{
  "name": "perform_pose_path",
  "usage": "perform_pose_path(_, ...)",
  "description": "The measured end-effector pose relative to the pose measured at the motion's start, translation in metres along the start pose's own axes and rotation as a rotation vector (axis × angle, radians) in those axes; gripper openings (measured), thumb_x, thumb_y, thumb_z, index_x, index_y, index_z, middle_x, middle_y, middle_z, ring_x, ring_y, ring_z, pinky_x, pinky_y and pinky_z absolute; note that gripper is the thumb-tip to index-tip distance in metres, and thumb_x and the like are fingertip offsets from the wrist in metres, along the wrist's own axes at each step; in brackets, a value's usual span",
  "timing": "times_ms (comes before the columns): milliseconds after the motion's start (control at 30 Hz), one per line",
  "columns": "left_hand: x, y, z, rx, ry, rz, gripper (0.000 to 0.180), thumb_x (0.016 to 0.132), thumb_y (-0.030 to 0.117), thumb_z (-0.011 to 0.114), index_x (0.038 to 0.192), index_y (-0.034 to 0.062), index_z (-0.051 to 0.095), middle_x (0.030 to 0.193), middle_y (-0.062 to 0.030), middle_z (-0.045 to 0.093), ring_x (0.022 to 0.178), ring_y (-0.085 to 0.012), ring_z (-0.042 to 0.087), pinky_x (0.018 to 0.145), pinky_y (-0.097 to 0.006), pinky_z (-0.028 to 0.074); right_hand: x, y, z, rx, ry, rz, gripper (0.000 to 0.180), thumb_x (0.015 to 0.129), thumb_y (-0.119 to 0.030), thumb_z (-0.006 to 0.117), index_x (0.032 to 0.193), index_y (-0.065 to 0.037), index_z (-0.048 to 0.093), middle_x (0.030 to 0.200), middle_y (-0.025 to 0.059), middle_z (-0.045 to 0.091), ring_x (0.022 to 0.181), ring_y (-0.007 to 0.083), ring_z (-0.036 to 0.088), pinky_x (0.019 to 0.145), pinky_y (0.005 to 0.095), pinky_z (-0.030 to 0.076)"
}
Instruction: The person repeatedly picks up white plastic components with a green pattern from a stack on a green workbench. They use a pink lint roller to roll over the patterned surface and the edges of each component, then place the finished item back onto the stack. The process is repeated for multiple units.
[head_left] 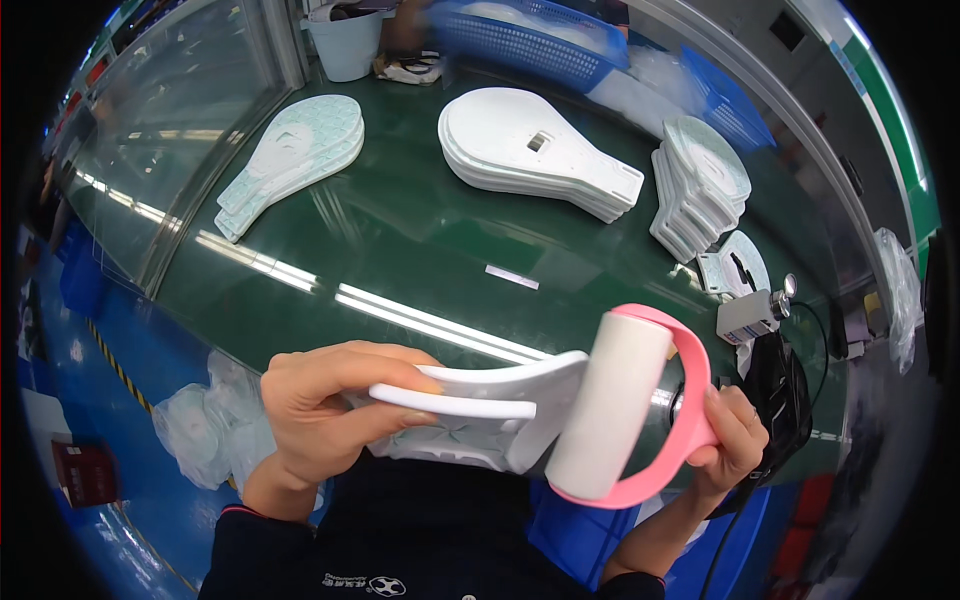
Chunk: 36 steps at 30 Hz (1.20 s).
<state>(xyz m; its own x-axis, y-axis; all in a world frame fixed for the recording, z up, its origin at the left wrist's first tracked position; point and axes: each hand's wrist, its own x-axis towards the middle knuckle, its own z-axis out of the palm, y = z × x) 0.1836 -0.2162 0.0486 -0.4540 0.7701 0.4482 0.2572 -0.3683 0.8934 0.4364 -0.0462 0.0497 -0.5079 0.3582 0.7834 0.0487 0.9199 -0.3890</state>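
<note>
My left hand (335, 405) grips a flat white plastic paddle-shaped part (480, 410) by its rounded end, holding it close to my chest. My right hand (728, 440) holds a pink-framed roller (690, 400) by its frame. The roller's white cylinder (610, 405) rests against the right end of the white part.
On the dark green table (400, 240) lie a stack of white paddle parts (535, 150), a stack of pale green-patterned ones (300, 155) at left, and another pile (700, 185) at right. A small grey device with a cable (748, 315), blue baskets (525, 40) and a bucket (345, 40) stand nearby.
</note>
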Motion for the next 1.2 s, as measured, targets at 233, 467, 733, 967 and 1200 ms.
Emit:
perform_pose_path(233, -0.003, -0.001, 0.01, -0.069, -0.092, -0.045, 0.018, 0.059, -0.005, 0.068, 0.076, -0.0034, 0.064, 0.076, -0.0157, 0.063, 0.062, -0.0138, 0.06, 0.053, -0.02, 0.047, -0.015, -0.007, 0.031, 0.226, 0.235, -0.076, 0.046, 0.068, -0.049, 0.057, 0.083, -0.005, 0.061, 0.057, 0.0006, 0.047, 0.044, 0.012, 0.046, 0.039, 0.02, 0.033)
perform_pose_path(467, 0.0, 0.004, 0.017, 0.127, -0.257, 0.053, 0.015, 0.065, 0.002, 0.065, 0.079, 0.0008, 0.063, 0.079, -0.0108, 0.063, 0.067, -0.0191, 0.063, 0.057, -0.021, 0.049, 0.018, -0.032, 0.051, 0.29, 0.123, -0.116, 0.042, 0.063, -0.048, 0.059, 0.077, -0.008, 0.065, 0.057, -0.0014, 0.046, 0.044, 0.0105, 0.046, 0.038, 0.02, 0.035)
perform_pose_path(733, -0.004, 0.003, 0.002, 0.07, -0.012, 0.106, 0.017, 0.06, -0.004, 0.067, 0.076, -0.0009, 0.063, 0.08, -0.0137, 0.063, 0.066, -0.0194, 0.063, 0.056, -0.021, 0.049, 0.015, -0.008, 0.009, 0.022, -0.067, 0.001, 0.053, 0.064, -0.048, 0.059, 0.085, 0.001, 0.064, 0.063, 0.0052, 0.056, 0.048, 0.0121, 0.05, 0.043, 0.0195, 0.033)
perform_pose_path(967, -0.004, 0.008, -0.008, 0.158, -0.175, 0.177, 0.016, 0.059, 0.004, 0.073, 0.068, -0.0001, 0.06, 0.07, -0.0195, 0.061, 0.062, -0.0225, 0.063, 0.052, -0.022, 0.05, -0.01, 0.023, 0.032, 0.105, 0.384, 0.558, 0.037, 0.089, -0.021, 0.04, 0.116, 0.005, 0.044, 0.104, 0.0103, 0.054, 0.083, 0.0092, 0.051, 0.073, 0.0211, 0.041)
perform_pose_path(1200, -0.003, 0.005, -0.023, 0.068, -0.435, 0.285, 0.029, 0.064, 0.001, 0.068, 0.092, 0.003, 0.061, 0.097, -0.0151, 0.059, 0.074, -0.0227, 0.062, 0.058, -0.025, 0.051, -0.024, 0.052, 0.073, 0.011, 0.113, 0.846, 0.04, 0.085, -0.018, 0.05, 0.123, -0.008, 0.042, 0.065, -0.0045, 0.042, 0.055, 0.0021, 0.03, 0.048, 0.0165, 0.025)
